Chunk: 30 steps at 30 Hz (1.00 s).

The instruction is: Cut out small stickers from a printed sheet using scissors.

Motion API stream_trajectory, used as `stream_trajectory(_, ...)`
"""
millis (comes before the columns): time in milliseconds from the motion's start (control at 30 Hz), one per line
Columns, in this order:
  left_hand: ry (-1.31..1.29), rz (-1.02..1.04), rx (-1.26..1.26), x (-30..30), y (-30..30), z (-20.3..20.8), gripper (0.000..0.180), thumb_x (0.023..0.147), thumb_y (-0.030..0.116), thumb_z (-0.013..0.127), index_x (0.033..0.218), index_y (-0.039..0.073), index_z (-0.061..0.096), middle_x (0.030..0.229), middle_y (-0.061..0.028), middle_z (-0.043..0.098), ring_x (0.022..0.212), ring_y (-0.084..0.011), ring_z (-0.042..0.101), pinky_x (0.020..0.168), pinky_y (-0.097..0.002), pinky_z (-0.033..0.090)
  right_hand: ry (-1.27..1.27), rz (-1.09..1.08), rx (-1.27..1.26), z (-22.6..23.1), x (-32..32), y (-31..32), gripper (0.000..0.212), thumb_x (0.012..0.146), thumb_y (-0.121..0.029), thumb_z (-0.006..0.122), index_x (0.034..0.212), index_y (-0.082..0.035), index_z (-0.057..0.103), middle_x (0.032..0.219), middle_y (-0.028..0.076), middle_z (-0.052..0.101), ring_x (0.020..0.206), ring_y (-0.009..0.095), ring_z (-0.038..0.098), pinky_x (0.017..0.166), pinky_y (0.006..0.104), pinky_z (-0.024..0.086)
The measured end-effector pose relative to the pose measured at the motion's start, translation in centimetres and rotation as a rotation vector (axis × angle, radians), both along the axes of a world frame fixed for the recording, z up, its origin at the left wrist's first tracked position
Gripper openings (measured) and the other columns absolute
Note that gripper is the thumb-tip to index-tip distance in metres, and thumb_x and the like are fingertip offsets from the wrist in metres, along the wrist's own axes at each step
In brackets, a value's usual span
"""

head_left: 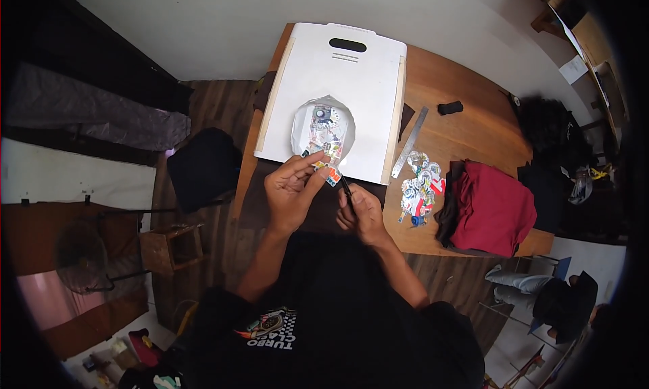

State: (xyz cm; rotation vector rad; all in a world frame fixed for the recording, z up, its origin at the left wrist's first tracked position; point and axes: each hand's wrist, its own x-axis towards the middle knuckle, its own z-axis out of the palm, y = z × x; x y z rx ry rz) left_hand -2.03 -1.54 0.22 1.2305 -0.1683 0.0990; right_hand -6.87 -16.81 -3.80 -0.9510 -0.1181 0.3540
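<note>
My left hand (294, 189) pinches a small colourful printed sticker (332, 176) between thumb and fingers, above the near edge of a white board (304, 57) with a handle slot. Closed around a thin black pen-like tool (347, 186), my right hand (364, 212) is just to the right. The tool's tip is close to the sticker; whether they touch I cannot tell. Beyond my fingers, more colourful stickers (324, 118) lie inside a round, ragged-edged area (302, 111) of the board. My fingers hide its near part.
Right of the board on the wooden table (466, 132) lie a metal ruler (411, 142), a heap of cut stickers (422, 186), a small black object (450, 108) and folded red cloth (490, 210). Left on the floor are a wooden box (172, 247) and a fan (81, 257).
</note>
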Motion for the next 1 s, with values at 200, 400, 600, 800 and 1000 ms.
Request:
stream_trajectory(200, -0.019, 0.021, 0.038, 0.1, 0.0, -0.4, 0.031, 0.085, -0.012, 0.064, 0.115, -0.010, 0.062, 0.099, -0.0135, 0.066, 0.088, -0.0139, 0.066, 0.080, -0.0227, 0.052, -0.023, -0.045, -0.055, -0.7, -0.2, -0.3, 0.040, 0.102, -0.042, 0.042, 0.093, -0.004, 0.048, 0.055, -0.004, 0.028, 0.044, 0.006, 0.024, 0.046, 0.0234, 0.025)
stream_trajectory(400, 0.000, 0.001, 0.075, 0.2, 0.3, -0.9, 0.030, 0.084, -0.013, 0.065, 0.114, -0.009, 0.063, 0.098, -0.0137, 0.067, 0.086, -0.0125, 0.065, 0.078, -0.0218, 0.052, -0.084, -0.073, -0.121, -0.8, -0.2, -0.2, 0.040, 0.103, -0.040, 0.042, 0.097, -0.001, 0.051, 0.055, -0.004, 0.029, 0.047, 0.006, 0.026, 0.047, 0.0235, 0.026)
stream_trajectory(600, 0.011, -0.049, 0.075, 0.2, 0.4, -1.1, 0.031, 0.083, -0.013, 0.065, 0.114, -0.009, 0.063, 0.099, -0.0148, 0.068, 0.086, -0.0125, 0.065, 0.078, -0.0219, 0.052, -0.062, -0.062, -0.110, -0.8, -0.2, -0.5, 0.040, 0.104, -0.039, 0.040, 0.096, -0.002, 0.051, 0.056, -0.004, 0.030, 0.047, 0.006, 0.026, 0.046, 0.0235, 0.027)
stream_trajectory(800, 0.016, -0.077, 0.045, 0.2, 0.5, -1.0, 0.031, 0.083, -0.012, 0.066, 0.114, -0.009, 0.063, 0.100, -0.0151, 0.068, 0.087, -0.0131, 0.066, 0.080, -0.0223, 0.052, -0.075, -0.053, -0.107, -0.8, 0.0, -0.6, 0.039, 0.104, -0.039, 0.039, 0.096, -0.002, 0.051, 0.056, -0.003, 0.030, 0.047, 0.006, 0.026, 0.046, 0.0233, 0.026)
stream_trajectory(1000, 0.020, -0.086, 0.031, 0.1, 0.3, -0.8, 0.033, 0.082, -0.013, 0.066, 0.114, -0.010, 0.063, 0.100, -0.0143, 0.066, 0.088, -0.0139, 0.066, 0.079, -0.0223, 0.052, -0.059, -0.041, -0.083, -0.4, 0.0, -0.4, 0.039, 0.104, -0.039, 0.039, 0.094, -0.003, 0.050, 0.056, -0.004, 0.029, 0.046, 0.006, 0.024, 0.045, 0.0236, 0.024)
